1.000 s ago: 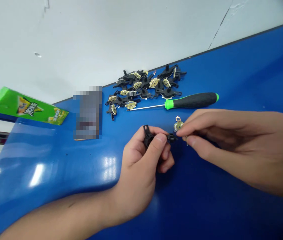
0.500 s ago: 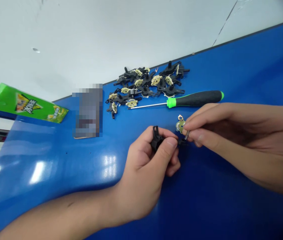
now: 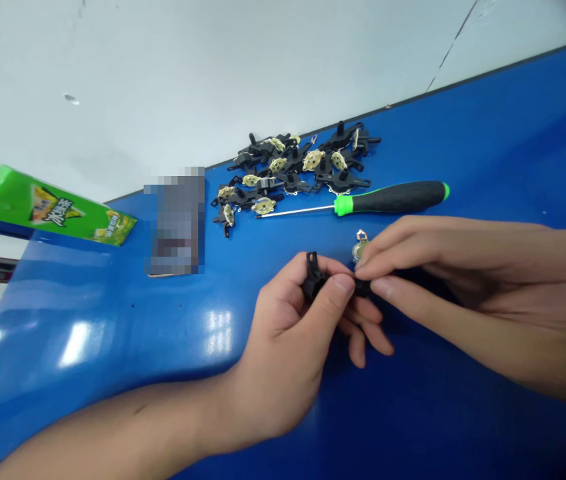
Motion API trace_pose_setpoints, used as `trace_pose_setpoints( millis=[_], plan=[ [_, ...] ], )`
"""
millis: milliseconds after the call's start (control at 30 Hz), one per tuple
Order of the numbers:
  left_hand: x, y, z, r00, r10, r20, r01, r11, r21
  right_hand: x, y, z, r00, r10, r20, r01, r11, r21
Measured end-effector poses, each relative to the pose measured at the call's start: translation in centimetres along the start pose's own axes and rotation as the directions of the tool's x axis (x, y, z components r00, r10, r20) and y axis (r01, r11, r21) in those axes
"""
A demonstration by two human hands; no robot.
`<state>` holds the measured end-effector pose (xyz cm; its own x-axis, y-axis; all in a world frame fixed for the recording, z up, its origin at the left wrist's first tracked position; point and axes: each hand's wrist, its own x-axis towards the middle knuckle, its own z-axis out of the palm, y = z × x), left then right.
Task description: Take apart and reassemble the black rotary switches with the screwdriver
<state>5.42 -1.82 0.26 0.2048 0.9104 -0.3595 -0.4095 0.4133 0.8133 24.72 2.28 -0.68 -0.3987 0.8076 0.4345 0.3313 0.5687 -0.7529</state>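
My left hand (image 3: 297,333) is closed around a black plastic part (image 3: 312,283), pinching it between thumb and forefinger. One arm of the part, with a slot in it, points up past the forefinger. The other fingers are loosely spread below. At the part's right end are the fingertips of my right hand (image 3: 443,280), thumb and forefinger drawn close together. What they pinch is hidden; the small coil spring they held earlier cannot be made out now. Just behind these fingertips, partly covered by them, is a round brass-coloured plate (image 3: 360,249) with a copper-coloured clip on its upper edge.
Farther back on the blue table (image 3: 173,340) lies a screwdriver (image 3: 393,198) with a black and green handle. Behind it is a pile of black parts with brass plates (image 3: 293,167). A blurred-out rectangular object (image 3: 177,220) and a green carton (image 3: 57,207) are at the left.
My right hand has moved left and slightly down onto the black part's right end, and the spring has gone from sight. The lower fingers of my left hand have stretched out.
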Motion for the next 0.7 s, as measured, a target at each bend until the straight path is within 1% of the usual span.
trace_pose_setpoints(
  millis=[67, 133, 200, 233, 300, 333, 400, 500, 533, 600, 667, 700],
  plan=[
    [0.0, 0.0, 0.0, 1.0, 0.005, -0.003, -0.005, 1.0, -0.009, 0.0, 0.0, -0.2, 0.999, 0.034, -0.033, -0.035, 0.998, -0.053],
    [0.0, 0.1, 0.0, 1.0, 0.012, -0.018, -0.013, 1.0, -0.018, 0.0, 0.2, -0.1, 0.992, 0.081, -0.101, -0.094, 0.988, -0.125],
    [0.0, 0.1, 0.0, 0.999, 0.025, -0.028, -0.026, 0.999, -0.026, 0.1, 0.5, 0.0, 0.994, 0.053, -0.097, -0.074, 0.972, -0.225],
    [0.0, 0.1, 0.0, 0.999, 0.032, -0.03, -0.033, 0.999, -0.032, 0.1, 0.7, 0.1, 0.998, 0.007, -0.065, -0.025, 0.959, -0.281],
    [0.0, 0.1, 0.0, 0.998, 0.05, -0.031, -0.051, 0.998, -0.043, 0.2, 1.1, 0.1, 0.992, -0.126, 0.033, 0.129, 0.922, -0.365],
    [0.0, 0.1, 0.1, 0.998, 0.057, -0.033, -0.059, 0.997, -0.048, 0.2, 1.3, 0.1, 0.98, -0.185, 0.077, 0.201, 0.897, -0.395],
    [0.0, 0.1, 0.1, 0.997, 0.069, -0.035, -0.07, 0.996, -0.054, 0.2, 1.8, 0.1, 0.952, -0.264, 0.153, 0.304, 0.852, -0.425],
    [0.0, 0.0, 0.2, 0.997, 0.073, -0.02, -0.074, 0.996, -0.055, 0.3, 2.2, 0.0, 0.918, -0.297, 0.263, 0.385, 0.827, -0.409],
    [0.0, 0.0, 0.2, 0.997, 0.075, -0.012, -0.075, 0.996, -0.054, 0.3, 2.2, 0.1, 0.912, -0.303, 0.277, 0.396, 0.827, -0.4],
    [-0.1, -0.1, 0.1, 0.997, 0.079, -0.001, -0.079, 0.996, -0.052, 0.3, 1.8, 0.1, 0.924, -0.296, 0.242, 0.372, 0.842, -0.391],
    [-0.1, -0.2, 0.0, 0.997, 0.078, 0.006, -0.078, 0.995, -0.057, 0.1, 1.2, 0.0, 0.953, -0.263, 0.152, 0.303, 0.87, -0.389],
    [0.0, -0.2, 0.0, 0.997, 0.077, 0.013, -0.076, 0.995, -0.061, -0.1, 0.8, -0.1, 0.96, -0.249, 0.126, 0.278, 0.88, -0.386]
  ],
)
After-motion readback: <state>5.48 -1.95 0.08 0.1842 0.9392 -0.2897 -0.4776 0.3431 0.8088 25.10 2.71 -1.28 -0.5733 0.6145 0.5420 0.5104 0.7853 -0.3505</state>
